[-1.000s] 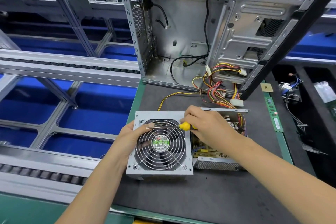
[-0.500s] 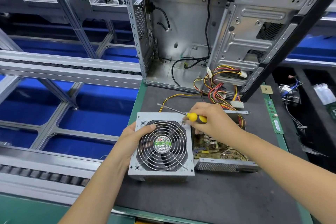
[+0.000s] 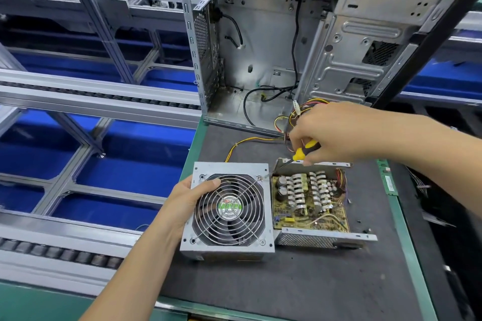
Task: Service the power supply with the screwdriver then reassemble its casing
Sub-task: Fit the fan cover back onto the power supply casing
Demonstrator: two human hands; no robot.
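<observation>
The power supply lies opened on the dark mat. Its grey fan cover, with a wire grille over the fan, sits to the left of the base tray, where the yellow circuit board shows. My left hand grips the cover's left edge, thumb on the grille. My right hand holds a yellow-and-black screwdriver. Its thin shaft slants down-left, and the tip meets the screw at the grille's top right corner.
An open computer case stands upright behind the mat, with coloured power cables running from it toward the power supply. A green memory stick lies at the mat's right edge. Conveyor rails and blue bins fill the left side.
My right hand rose and swung the screwdriver from lying across the fan to pointing down-left at the grille's top right screw. The circuit board came into full view. My left hand kept its grip.
</observation>
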